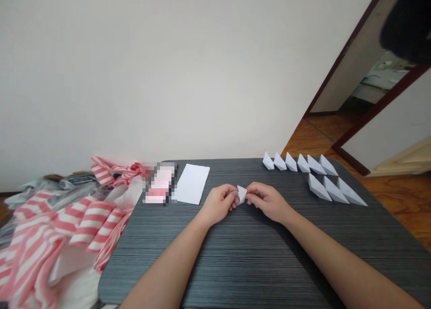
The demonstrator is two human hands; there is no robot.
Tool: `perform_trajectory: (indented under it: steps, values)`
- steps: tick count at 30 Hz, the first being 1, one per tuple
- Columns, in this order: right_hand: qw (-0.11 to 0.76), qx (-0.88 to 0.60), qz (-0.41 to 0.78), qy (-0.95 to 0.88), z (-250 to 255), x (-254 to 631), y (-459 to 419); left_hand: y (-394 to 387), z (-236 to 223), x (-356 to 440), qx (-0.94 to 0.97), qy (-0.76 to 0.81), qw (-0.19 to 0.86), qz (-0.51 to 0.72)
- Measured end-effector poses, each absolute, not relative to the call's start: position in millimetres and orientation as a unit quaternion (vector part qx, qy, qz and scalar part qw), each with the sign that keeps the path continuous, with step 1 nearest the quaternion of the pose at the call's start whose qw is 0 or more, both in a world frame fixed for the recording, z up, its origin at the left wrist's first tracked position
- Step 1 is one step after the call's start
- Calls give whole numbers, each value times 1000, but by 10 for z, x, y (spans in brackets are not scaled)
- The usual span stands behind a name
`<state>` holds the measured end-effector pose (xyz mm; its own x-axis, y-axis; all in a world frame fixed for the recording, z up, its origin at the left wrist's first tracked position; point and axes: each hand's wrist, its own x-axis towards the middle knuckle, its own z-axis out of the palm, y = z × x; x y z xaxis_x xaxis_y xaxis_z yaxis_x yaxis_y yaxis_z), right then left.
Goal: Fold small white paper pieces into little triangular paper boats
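Observation:
A small folded piece of white paper (241,194) is held between my two hands, just above the dark table. My left hand (220,203) pinches its left side with thumb and fingers. On its right edge, the fingertips of my right hand (267,200) are closed in a pinch. Part of the paper is hidden behind the fingers. To the right stand several folded white paper boats, a back row (303,163) and a shorter front row (330,190). A stack of flat white paper (192,184) lies left of my hands.
The dark wood-grain table (161,255) has rounded corners and meets a white wall at the back. A pixelated, phone-like rectangle (160,183) lies near the table's left edge. Red-and-white striped cloth (60,237) is heaped at the left. A doorway opens at the right.

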<state>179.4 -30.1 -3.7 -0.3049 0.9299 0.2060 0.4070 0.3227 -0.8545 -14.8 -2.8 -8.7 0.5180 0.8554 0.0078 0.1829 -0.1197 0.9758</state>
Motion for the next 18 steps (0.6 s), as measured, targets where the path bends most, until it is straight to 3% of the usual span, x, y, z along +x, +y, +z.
perform_trajectory:
  steps: [6, 13, 18]
  values:
    - [362, -450, 313, -754, 13, 1788, -294, -23, -93, -136, 674, 383, 551, 308]
    - [383, -503, 306, -712, -116, 1765, -286, -31, -97, -151, 732, 397, 469, 295]
    - [395, -507, 249, -724, -123, 1730, -277, -7, -146, -127, 688, 413, 512, 307]
